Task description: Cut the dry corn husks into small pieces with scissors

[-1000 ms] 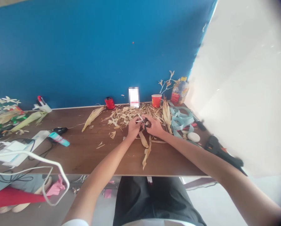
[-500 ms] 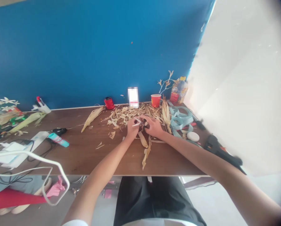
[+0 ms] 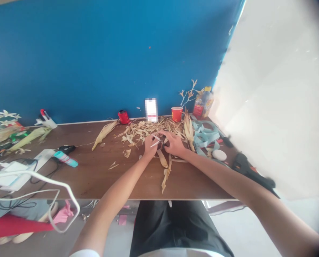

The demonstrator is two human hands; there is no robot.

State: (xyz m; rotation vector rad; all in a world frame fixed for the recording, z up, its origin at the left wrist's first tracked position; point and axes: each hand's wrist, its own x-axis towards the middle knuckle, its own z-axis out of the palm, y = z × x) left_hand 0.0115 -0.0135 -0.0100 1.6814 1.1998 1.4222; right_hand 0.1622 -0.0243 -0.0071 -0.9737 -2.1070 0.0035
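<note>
My right hand [image 3: 174, 143] is closed around the dark handles of a pair of scissors [image 3: 155, 140]. The pale blades point left across my left hand and stand apart in a V. My left hand [image 3: 149, 145] is closed close to the blades, and whatever its fingers pinch is too small to make out. Dry corn husk strips [image 3: 162, 159] lie on the table just below both hands. Behind the hands spreads a heap of shredded husk pieces [image 3: 142, 131]. A larger dry husk [image 3: 188, 129] rests to the right of the heap.
On the brown table [image 3: 95, 182], a red cup [image 3: 176, 114], bottle [image 3: 202, 103] and blue ribbon [image 3: 206, 135] stand or lie at right, with a black glue gun [image 3: 252, 171] nearer. Left are a red can-like object [image 3: 123, 117], another husk [image 3: 104, 134], a power strip [image 3: 39, 166] and cables.
The scissor blades have spread wider apart. Both hands stay in nearly the same place, and the things on the table look unmoved.
</note>
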